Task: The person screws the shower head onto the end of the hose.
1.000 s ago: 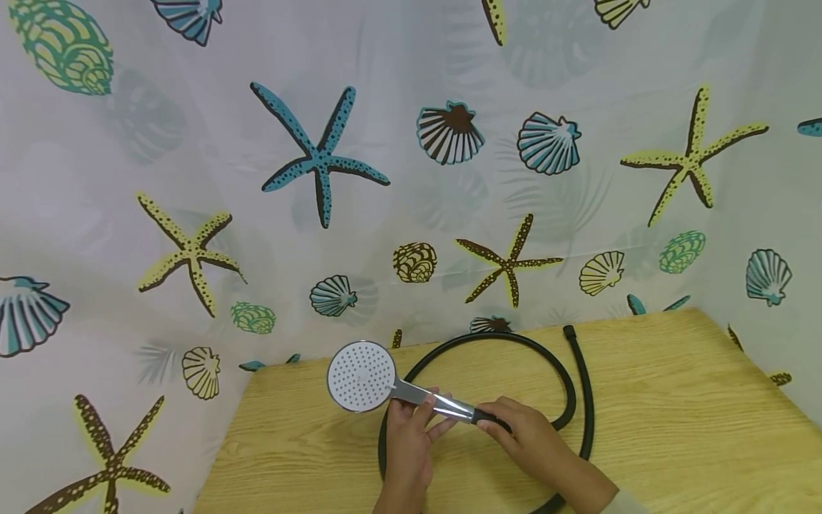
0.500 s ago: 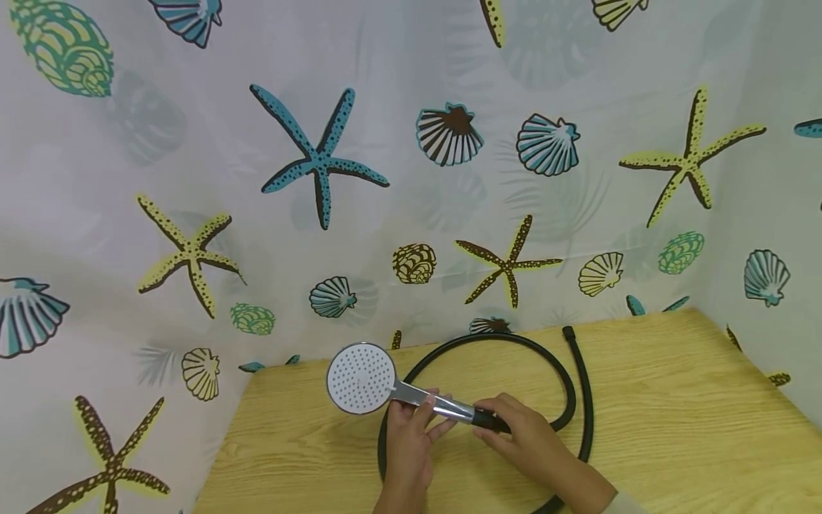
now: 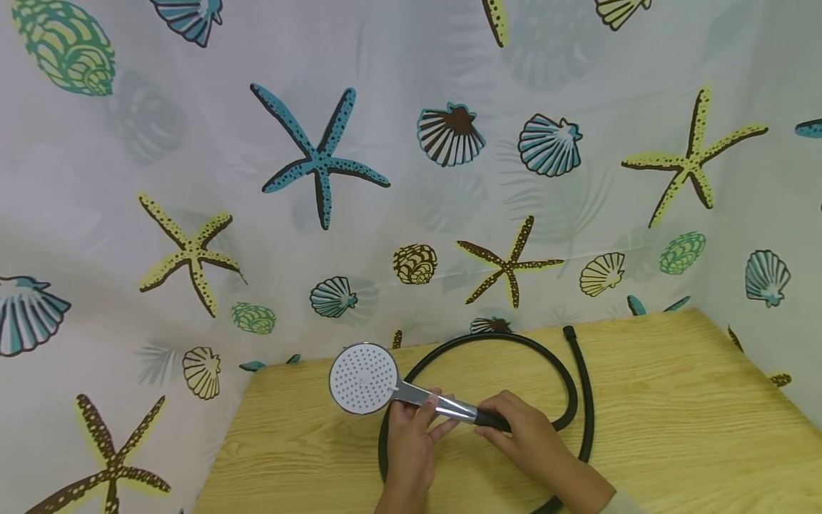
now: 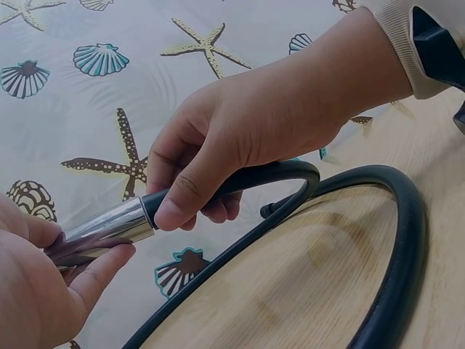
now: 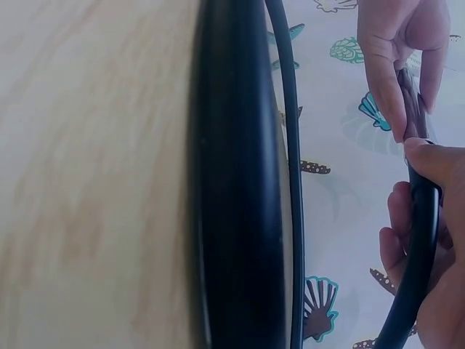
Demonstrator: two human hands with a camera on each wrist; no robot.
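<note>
A chrome handheld shower head (image 3: 363,378) with a round white nozzle face is held up over the table, face toward the camera. My left hand (image 3: 411,442) holds its handle (image 3: 454,407), thumb and fingers on either side of the chrome. At the handle's lower end, my right hand (image 3: 523,435) pinches the end of a black shower hose (image 4: 251,177) between thumb and fingers. The hose end meets the chrome rim directly, as the left wrist view shows. In the right wrist view the hose (image 5: 411,291) runs down through the right palm.
The hose lies in a large loop on the wooden table (image 3: 674,400). Its free end (image 3: 569,333) points to the back edge. A white curtain (image 3: 385,71) printed with shells and starfish hangs behind and at both sides.
My right hand's fingers have shifted slightly around the hose end, showing more of its black connector than a second ago. The left hand and shower head stay nearly still.
</note>
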